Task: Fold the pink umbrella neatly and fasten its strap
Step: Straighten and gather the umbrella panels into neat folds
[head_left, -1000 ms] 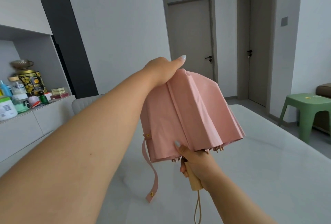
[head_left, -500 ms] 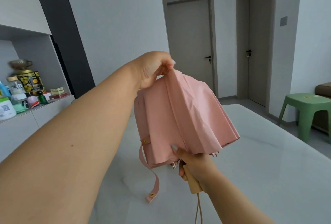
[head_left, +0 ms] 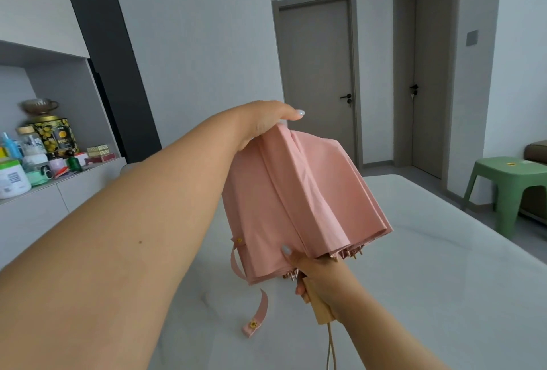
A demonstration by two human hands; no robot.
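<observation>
Pink canopy: the pink umbrella (head_left: pixel 299 206) is held in the air above the pale table (head_left: pixel 444 295), collapsed, with its panels hanging in loose pleats around the shaft.
Head view, progress: the frame is closed and the pleats look partly gathered, but they are not yet wound tight; I judge the task about halfway.
Strap: the strap (head_left: pixel 251 307) dangles free below the canopy's left edge, its snap end near the table and unfastened.
Left to do: smooth and wrap the folds around the shaft, then bring the strap round and press its snap onto the stud on the canopy's edge.
Left hand: the left hand (head_left: pixel 263 123) reaches far forward on a straight arm and grasps the top of the canopy, thumb laid along the upper fold; the other fingers are hidden behind the fabric.
Right hand: the right hand (head_left: pixel 316 278) is wrapped round the wooden handle (head_left: pixel 321 309) below the canopy, thumb pressed up against the lower fabric edge.
Handle cord: a loop hangs from the handle's end.
</observation>
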